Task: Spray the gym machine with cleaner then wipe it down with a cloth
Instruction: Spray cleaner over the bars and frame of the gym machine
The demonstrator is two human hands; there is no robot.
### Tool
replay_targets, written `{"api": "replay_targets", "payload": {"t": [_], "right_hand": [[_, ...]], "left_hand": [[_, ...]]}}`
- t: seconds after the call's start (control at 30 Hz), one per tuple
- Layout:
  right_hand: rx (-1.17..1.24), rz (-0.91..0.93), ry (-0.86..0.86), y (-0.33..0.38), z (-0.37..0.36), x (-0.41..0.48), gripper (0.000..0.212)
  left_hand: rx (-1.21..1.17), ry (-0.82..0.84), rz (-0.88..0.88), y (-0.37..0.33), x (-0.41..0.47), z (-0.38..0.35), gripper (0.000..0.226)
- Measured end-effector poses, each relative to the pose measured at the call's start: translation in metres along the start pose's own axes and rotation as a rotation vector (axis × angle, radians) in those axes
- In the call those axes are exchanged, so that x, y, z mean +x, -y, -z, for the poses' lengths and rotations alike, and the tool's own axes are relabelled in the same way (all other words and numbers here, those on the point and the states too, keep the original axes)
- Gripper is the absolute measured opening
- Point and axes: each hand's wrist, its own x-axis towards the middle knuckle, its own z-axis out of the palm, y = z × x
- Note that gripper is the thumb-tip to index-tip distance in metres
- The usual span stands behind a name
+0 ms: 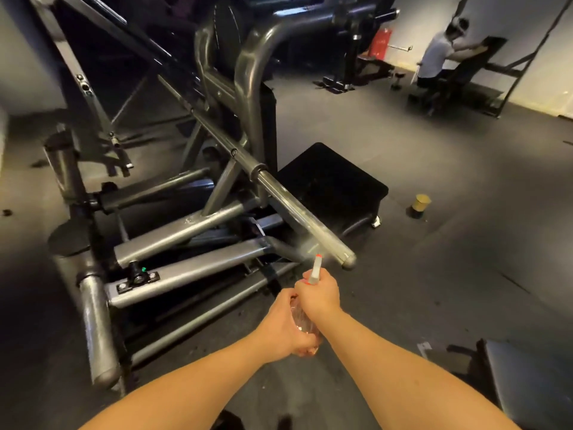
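A grey steel gym machine [173,231] fills the left half of the view, and its long round bar [297,212] slopes down toward me. I hold a clear spray bottle [302,321] with a white nozzle. My right hand [319,294] grips the bottle's trigger head, the nozzle pointing at the bar's lower end. A faint mist hangs there. My left hand [286,328] grips the bottle's body from the left. No cloth is in view.
A black padded block [335,178] stands just behind the bar. A small yellow can [421,203] sits on the dark rubber floor to the right. A padded seat [533,380] is at the lower right. A person works at another machine far back right [434,57].
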Motion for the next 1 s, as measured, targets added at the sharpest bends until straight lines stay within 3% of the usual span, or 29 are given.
{"api": "replay_targets", "payload": {"t": [0.2,0.43,1.0], "right_hand": [[-0.009,-0.003,0.035,0.001,0.003,0.015,0.018],[-0.061,0.038,0.031,0.023,-0.022,0.040,0.016],[-0.164,0.092,-0.037,0.140,-0.158,0.131,0.015]], "left_hand": [[0.022,-0.015,0.054,0.006,0.017,-0.002,0.092],[0.019,-0.095,0.034,0.009,0.042,0.022,0.089],[0.082,-0.092,-0.072,0.022,0.148,0.195,0.100]]}}
